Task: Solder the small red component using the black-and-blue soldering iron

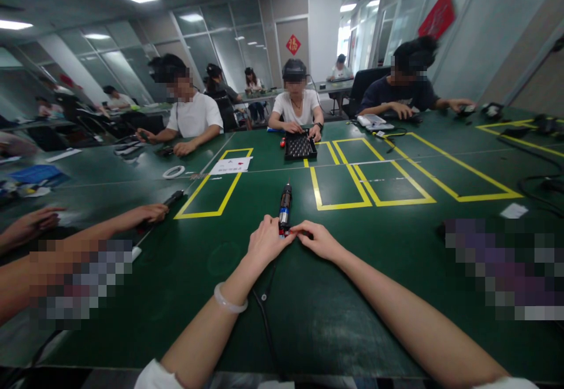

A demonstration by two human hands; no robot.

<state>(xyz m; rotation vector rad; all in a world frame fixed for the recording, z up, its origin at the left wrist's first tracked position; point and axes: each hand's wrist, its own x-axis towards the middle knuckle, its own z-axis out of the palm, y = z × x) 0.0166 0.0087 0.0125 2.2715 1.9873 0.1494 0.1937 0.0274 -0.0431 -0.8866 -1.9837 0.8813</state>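
Observation:
An electric screwdriver (285,204), dark with a blue and silver band, lies in front of me on the green table, its thin bit pointing away. My left hand (267,239) is closed around its near end, where small red parts show between the fingers. From the other side, the fingertips of my right hand (318,238) pinch at that same red end, close to my left thumb. What exactly the fingertips press on is partly hidden. A black cable (264,318) runs from beneath my left hand toward the table's near edge.
Yellow tape outlines (341,205) mark the table ahead. A white paper (231,166) lies left of centre, near a white ring (173,172). Across the table, a person works over a black tray (300,145). At left, a co-worker's hand (152,215) grips a dark tool.

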